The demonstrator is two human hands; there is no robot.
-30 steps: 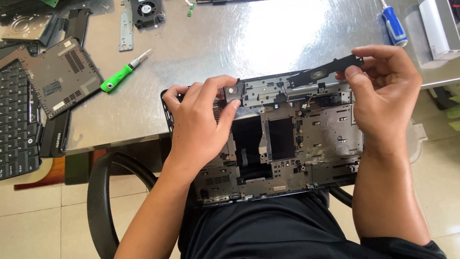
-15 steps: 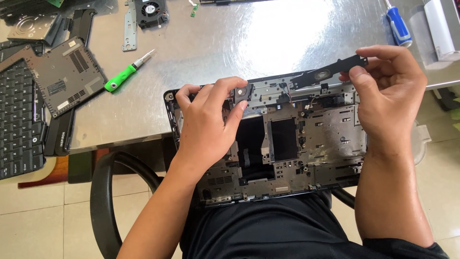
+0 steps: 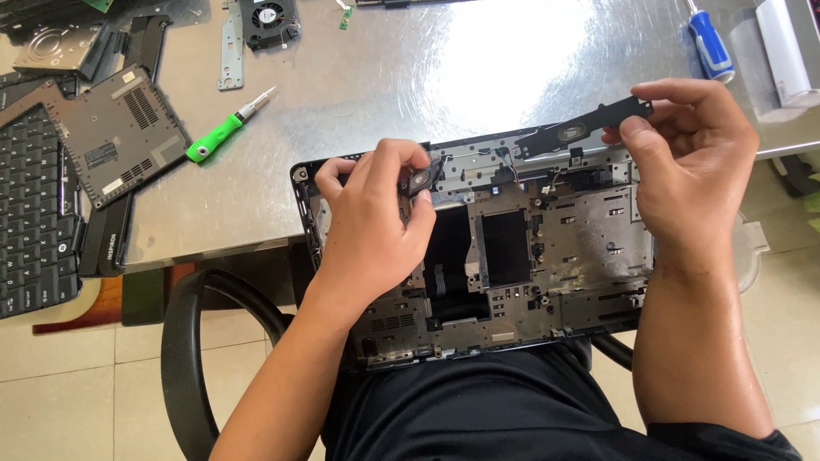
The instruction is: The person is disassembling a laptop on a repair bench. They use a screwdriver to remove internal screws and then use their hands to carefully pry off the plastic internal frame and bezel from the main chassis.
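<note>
An opened laptop base (image 3: 555, 256), black frame with bare metal plates inside, rests on my lap and leans on the edge of the metal table (image 3: 444, 68). My right hand (image 3: 692, 162) grips a long black speaker bar (image 3: 581, 128) at its right end, lifted just above the base's far edge, with thin wires running down into the base. My left hand (image 3: 376, 213) pinches a small round black speaker (image 3: 420, 179) at the base's upper left.
A green-handled screwdriver (image 3: 224, 130) lies on the table to the left. Further left are a black bottom cover panel (image 3: 120, 137) and a keyboard (image 3: 30, 213). A small fan (image 3: 269, 19) and a blue-handled screwdriver (image 3: 711, 44) lie at the far edge. A black chair armrest (image 3: 184, 341) curves below.
My right hand has raised the speaker bar a little off the base. My left hand has kept its pinch on the small speaker with slight finger movement.
</note>
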